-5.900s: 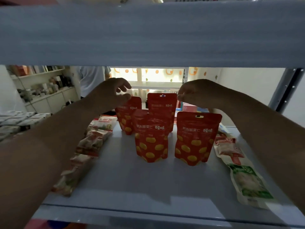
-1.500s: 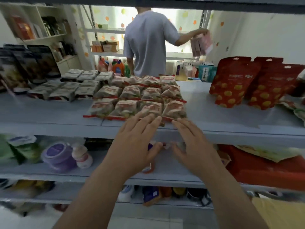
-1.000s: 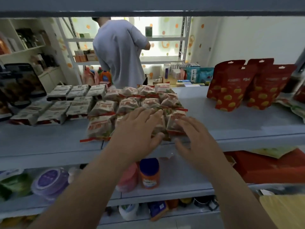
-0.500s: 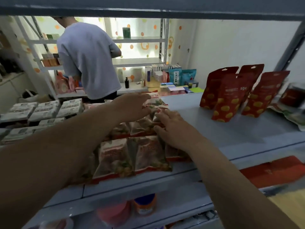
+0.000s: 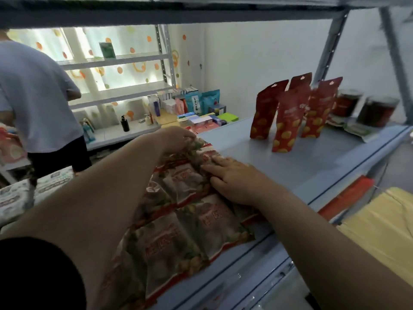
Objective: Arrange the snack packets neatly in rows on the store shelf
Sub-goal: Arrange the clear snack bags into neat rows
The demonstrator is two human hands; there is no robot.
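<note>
Pillows of seemingly light, slippery film, the snack packets (image 5: 196,222) lie flat at six o'clock on the shelf (image 5: 290,166); left hand (image 5: 176,139) has its grip curled on the twelve-o'clock packet's edge, right hand (image 5: 237,182) presses flat, grip apart; sealed edges seem the surest hold.

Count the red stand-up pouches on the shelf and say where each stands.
4 red pouches, upright on the shelf: leftmost pouch, front pouch, rear pouch showing only its top behind them, rightmost pouch. Others may hide behind these.
</note>
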